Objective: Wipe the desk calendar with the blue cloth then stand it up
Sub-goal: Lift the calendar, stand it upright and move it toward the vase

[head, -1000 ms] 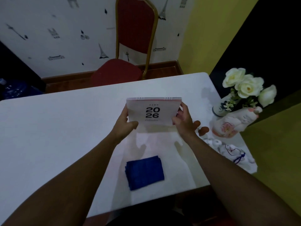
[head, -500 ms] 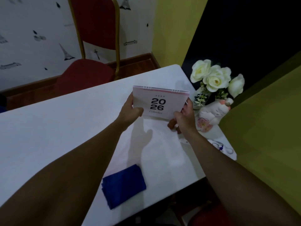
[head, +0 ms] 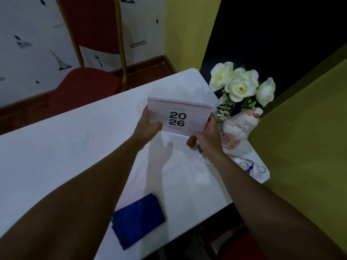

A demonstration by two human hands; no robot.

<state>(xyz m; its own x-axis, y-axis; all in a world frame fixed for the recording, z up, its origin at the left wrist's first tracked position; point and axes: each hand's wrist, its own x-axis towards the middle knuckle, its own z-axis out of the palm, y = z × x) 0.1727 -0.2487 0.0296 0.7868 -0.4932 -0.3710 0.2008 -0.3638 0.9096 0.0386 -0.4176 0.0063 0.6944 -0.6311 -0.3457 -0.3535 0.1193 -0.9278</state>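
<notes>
The desk calendar [head: 178, 117] is white with a pink spiral-bound top and "2026" printed on its front. It is upright over the far right part of the white table [head: 56, 147]. My left hand [head: 147, 126] grips its left edge and my right hand [head: 208, 136] grips its lower right corner. Whether its base touches the table I cannot tell. The folded blue cloth [head: 138, 220] lies flat near the table's front edge, apart from both hands.
A pale ceramic vase [head: 238, 128] with white roses [head: 240, 85] stands just right of the calendar. Small clear trinkets [head: 247, 165] lie at the table's right corner. A red chair [head: 88, 85] stands behind the table, against the patterned wall.
Both hands have carried the calendar to the right, closer to the vase. The view has turned right, so the cloth now appears lower left.
</notes>
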